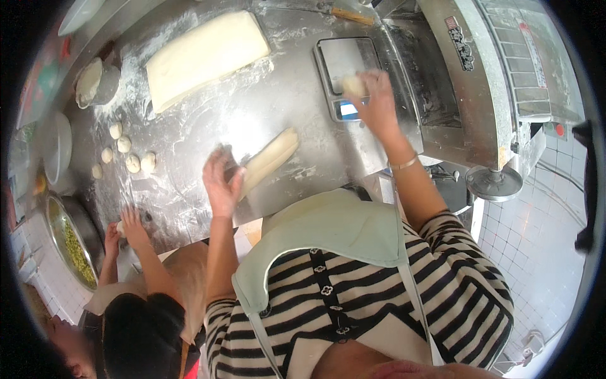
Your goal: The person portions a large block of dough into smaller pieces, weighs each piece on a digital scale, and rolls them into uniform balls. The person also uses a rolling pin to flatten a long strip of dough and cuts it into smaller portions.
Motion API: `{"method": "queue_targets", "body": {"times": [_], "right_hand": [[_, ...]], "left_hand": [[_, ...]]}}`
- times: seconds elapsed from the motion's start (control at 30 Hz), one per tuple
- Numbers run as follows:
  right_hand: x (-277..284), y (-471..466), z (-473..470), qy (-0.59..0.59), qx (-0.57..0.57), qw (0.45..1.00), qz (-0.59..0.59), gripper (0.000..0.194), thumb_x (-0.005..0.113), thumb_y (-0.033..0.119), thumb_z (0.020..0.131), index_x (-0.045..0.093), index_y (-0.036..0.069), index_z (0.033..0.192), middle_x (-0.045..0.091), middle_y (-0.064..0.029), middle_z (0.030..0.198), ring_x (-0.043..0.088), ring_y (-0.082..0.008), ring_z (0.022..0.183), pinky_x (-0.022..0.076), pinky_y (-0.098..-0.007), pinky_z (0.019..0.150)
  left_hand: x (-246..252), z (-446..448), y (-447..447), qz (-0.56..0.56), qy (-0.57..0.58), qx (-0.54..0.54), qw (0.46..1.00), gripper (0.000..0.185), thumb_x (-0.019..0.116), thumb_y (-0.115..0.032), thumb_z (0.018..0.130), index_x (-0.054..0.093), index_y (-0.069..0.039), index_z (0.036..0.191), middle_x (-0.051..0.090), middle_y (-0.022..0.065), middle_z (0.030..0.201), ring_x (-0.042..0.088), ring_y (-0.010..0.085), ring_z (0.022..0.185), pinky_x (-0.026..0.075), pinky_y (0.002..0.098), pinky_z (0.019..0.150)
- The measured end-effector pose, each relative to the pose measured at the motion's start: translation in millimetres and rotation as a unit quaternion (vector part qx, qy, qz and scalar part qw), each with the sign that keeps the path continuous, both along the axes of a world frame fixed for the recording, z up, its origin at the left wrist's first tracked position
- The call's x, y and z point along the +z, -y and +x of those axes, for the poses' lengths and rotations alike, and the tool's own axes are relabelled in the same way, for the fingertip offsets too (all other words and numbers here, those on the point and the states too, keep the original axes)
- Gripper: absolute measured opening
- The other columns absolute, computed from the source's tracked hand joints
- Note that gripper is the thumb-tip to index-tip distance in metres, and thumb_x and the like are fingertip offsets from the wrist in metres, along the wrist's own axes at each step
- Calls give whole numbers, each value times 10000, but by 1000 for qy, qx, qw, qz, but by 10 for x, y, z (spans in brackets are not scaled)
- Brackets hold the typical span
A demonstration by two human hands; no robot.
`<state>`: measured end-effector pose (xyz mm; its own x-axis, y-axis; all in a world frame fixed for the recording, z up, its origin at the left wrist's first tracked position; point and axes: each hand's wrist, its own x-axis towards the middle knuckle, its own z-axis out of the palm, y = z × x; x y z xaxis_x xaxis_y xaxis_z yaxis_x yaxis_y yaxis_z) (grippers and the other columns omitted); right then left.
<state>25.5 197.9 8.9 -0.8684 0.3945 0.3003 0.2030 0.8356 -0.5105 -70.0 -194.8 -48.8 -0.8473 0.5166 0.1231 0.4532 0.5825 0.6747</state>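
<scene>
My right hand (378,104) grips a small piece of dough (353,87) over the digital kitchen scale (348,57). The hand is blurred, and whether the dough touches the weighing plate I cannot tell. Part of the scale's lit display shows below the fingers. My left hand (221,182), fingers apart, is at the near left end of a long dough roll (272,156). Its thumb overlaps the edge of the roll; nothing is seen in its grasp. The roll lies slantwise on the floured steel table (303,90).
A large dough slab (208,54) lies at the back, near a flour container (99,83). Several dough balls (132,163) sit left. A co-worker's hands (130,227) handle dough beside a metal bowl of chopped filling (75,246). A steel machine (478,85) borders the right; a wooden-handled tool (352,15) lies behind.
</scene>
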Motion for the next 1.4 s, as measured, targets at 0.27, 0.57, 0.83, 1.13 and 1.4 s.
{"method": "queue_targets", "body": {"times": [0.27, 0.57, 0.83, 1.13, 1.4], "right_hand": [[-122, -276, -177, 26, -46, 998, 45, 597, 707, 133, 822, 489, -16, 1358, 529, -220, 1343, 520, -387, 1192, 393, -438, 1069], [-664, 1027, -116, 149, 322, 934, -51, 621, 623, 119, 818, 468, 54, 1416, 485, -157, 1376, 447, -330, 1274, 395, -447, 1051], [-604, 663, 486, 131, 212, 965, -81, 324, 661, 96, 702, 631, 60, 1023, 558, -163, 1011, 529, -351, 1051, 445, -430, 937], [-588, 751, 605, 196, 81, 835, -507, 499, 747, 73, 733, 590, 37, 1206, 634, -91, 1087, 615, -205, 996, 502, -351, 871], [-559, 956, 373, 167, 26, 869, -465, 359, 714, 143, 737, 664, 5, 1065, 687, -165, 962, 662, -313, 902, 526, -403, 822]], "left_hand": [[122, 523, 9, -110, -7, 53, 992, 827, 876, -293, 652, 512, -101, 1369, 509, 181, 1341, 462, 366, 1249, 357, 477, 1046], [12, 454, -233, -86, 3, 41, 995, 680, 821, -67, 613, 623, -151, 1258, 566, 135, 1103, 537, 343, 1030, 438, 446, 917], [121, 295, -419, -110, 14, -84, 990, 638, 796, -50, 657, 616, -145, 1262, 572, 123, 1107, 529, 338, 1041, 429, 442, 931], [273, 180, -260, -161, -33, -149, 975, 735, 843, -129, 640, 564, -119, 1320, 573, 127, 1162, 527, 352, 1083, 409, 462, 962], [207, 476, -1437, -37, 66, -268, 961, 758, 878, -168, 602, 532, -47, 1265, 588, 166, 1172, 533, 373, 1104, 422, 471, 949]]}}
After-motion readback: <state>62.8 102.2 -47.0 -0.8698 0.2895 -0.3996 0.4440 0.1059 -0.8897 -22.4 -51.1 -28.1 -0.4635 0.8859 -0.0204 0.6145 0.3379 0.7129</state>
